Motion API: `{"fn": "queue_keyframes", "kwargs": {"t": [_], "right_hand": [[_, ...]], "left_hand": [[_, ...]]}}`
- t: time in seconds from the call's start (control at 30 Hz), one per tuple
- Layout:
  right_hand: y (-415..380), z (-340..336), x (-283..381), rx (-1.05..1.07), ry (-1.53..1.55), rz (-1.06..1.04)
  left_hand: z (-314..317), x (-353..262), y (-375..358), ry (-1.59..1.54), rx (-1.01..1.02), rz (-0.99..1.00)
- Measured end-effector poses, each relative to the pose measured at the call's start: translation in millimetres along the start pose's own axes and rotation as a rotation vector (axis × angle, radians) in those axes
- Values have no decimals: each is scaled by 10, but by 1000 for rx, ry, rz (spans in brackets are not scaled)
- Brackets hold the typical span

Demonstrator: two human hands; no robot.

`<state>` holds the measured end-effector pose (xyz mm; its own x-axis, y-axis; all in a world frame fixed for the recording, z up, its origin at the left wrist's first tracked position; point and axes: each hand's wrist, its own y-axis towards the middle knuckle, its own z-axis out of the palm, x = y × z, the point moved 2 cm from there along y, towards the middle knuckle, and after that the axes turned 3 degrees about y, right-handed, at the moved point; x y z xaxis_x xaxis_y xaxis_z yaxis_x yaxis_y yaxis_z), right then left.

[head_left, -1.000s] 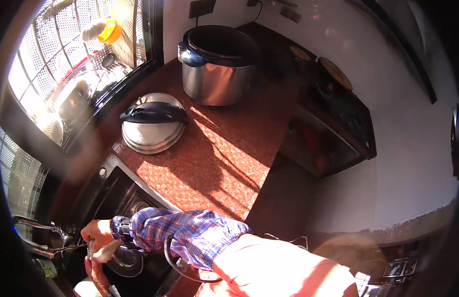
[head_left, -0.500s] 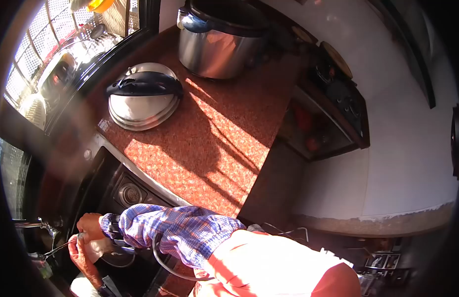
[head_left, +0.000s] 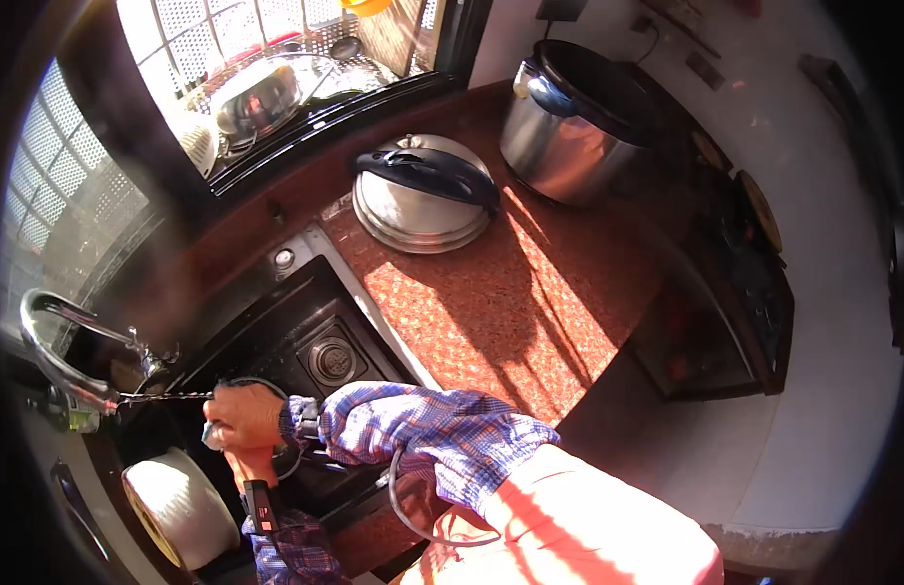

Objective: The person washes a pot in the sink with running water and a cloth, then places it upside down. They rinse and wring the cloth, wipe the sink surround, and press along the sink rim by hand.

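Observation:
My right hand (head_left: pixel 242 414), in a blue plaid sleeve, is over the dark sink (head_left: pixel 276 322). It is closed on the end of a thin twisted cord (head_left: pixel 164 397). The cord runs taut leftward to the curved metal faucet (head_left: pixel 52 341). A small pale object (head_left: pixel 210 439) shows at the fingertips. My left hand (head_left: pixel 245 466) comes up from below with a dark wristband. It sits right under the right hand and is mostly covered by it, so its grip is hidden. A white roll (head_left: pixel 179 507) lies just left of both hands.
The sink has a round drain (head_left: pixel 330 359). On the red granite counter (head_left: pixel 510 302) rest a steel pressure-cooker lid (head_left: pixel 423 195) and a steel cooker pot (head_left: pixel 579 127). A grilled window (head_left: pixel 276 68) is behind, and a dark shelf (head_left: pixel 745 283) is at the right.
The view has swung left and down, bringing the faucet and white roll into sight. Both hands have stayed together at the sink, and the cord now looks taut.

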<state>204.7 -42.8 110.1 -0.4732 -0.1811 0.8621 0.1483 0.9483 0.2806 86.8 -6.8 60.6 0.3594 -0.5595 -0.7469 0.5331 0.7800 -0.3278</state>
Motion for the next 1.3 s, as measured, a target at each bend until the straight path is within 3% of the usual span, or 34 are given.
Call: {"fn": "queue_keyframes", "kwargs": {"t": [0.07, 0.13, 0.17, 0.2, 0.27, 0.3, 0.33, 0.4, 0.47, 0.53, 0.57, 0.67, 0.73, 0.8, 0.83, 0.9, 0.93, 1.0, 1.03, 1.07, 1.13, 1.2, 1.23, 1.27, 1.3], "right_hand": [[111, -183, -374, -62, -132, 206], [71, -229, -79, -20, 4, 278], [26, -90, -47, -62, 114, 16], [-36, 39, 108, 60, 74, 25], [-25, 27, 199, 103, 55, 47], [51, -121, 194, 182, -225, -50], [108, -260, 321, 221, -200, 220], [78, -143, 297, 156, -306, 28], [-29, 234, 298, 33, -24, 13], [-45, 456, 80, 123, -106, -51], [-21, 533, -255, 99, 64, -17], [-30, 562, -233, 66, 276, 13], [31, 93, 443, 216, -124, 105], [-10, 292, 337, 244, -179, -34], [4, 269, 292, 158, -180, 9], [146, 88, 57, -33, -49, 222], [299, 12, -175, 118, -197, 299], [392, -36, -558, -8, -166, 363], [414, -120, -639, -72, -74, 422], [442, -31, -901, -129, 122, 340], [468, -75, -777, 1, 592, 455], [418, -63, -481, 127, 610, 345], [347, 130, -538, 254, 945, 431], [317, 319, -584, 175, 699, 249], [247, 323, -461, 183, 465, 233]], "left_hand": [[127, 37, -24, -70, 38, -34], [274, 16, -64, -173, 94, -76], [267, 18, -92, -179, 84, -51], [254, 31, -116, -147, 90, -25], [221, 81, -157, -88, 97, 28], [184, 74, -180, -51, 96, 55], [154, 50, -198, -10, 96, 82], [115, 55, -198, -134, 25, -16], [78, 88, -200, -155, 7, -56], [4, 126, -240, -105, 17, -67], [-37, 130, -268, -76, 18, -72], [42, 107, -320, -206, -30, -34], [-281, 261, -79, -68, 37, -4], [-547, 312, 62, 71, 80, 39], [-580, 286, 61, 142, 98, 60], [-266, 206, -32, -182, 19, -71], [74, 72, -138, -344, -35, -125], [196, -66, -373, -319, 51, -88], [123, -58, -348, -390, 23, -155], [81, -27, -355, -476, -27, -173], [-29, -7, -466, -371, -140, -218], [-4, 18, -471, -288, -254, -268], [10, 28, -481, -196, -359, -328], [-9, 26, -497, -104, -462, -386], [-221, 130, -435, -112, -476, -381]]}}
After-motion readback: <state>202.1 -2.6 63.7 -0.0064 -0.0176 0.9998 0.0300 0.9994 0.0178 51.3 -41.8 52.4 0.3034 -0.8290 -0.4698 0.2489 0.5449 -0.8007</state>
